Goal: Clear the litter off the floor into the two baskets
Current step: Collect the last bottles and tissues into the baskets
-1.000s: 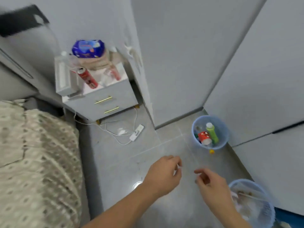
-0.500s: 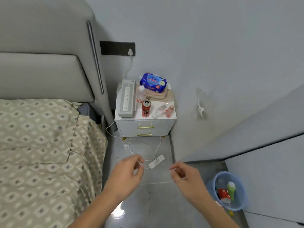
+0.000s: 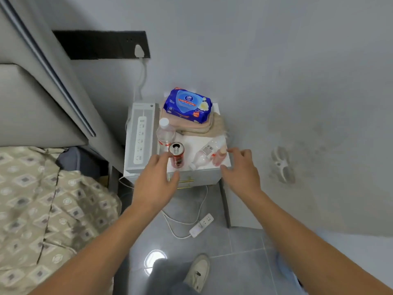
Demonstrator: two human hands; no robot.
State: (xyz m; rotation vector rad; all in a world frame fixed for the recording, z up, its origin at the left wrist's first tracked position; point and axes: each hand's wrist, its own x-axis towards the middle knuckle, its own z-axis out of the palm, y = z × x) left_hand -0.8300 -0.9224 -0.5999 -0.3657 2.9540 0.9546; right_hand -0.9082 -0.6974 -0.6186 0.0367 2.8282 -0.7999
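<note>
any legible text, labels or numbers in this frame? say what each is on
None reads with certainty.
Blue wipes pack: logo and red corner sticker, print too blurred to read.
Red can: dark label marking, blurred.
Lying clear bottle: barcode-like label, unreadable.
Power strip box: small corner logo, too small.

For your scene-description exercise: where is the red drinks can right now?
In the head view, the red can stands upright near the front edge of the white nightstand, beside the boxed power strip, just ahead of the left hand.

Red can (image 3: 177, 154) upright, clear bottle (image 3: 205, 153) lying, both on nightstand (image 3: 198, 173).
</note>
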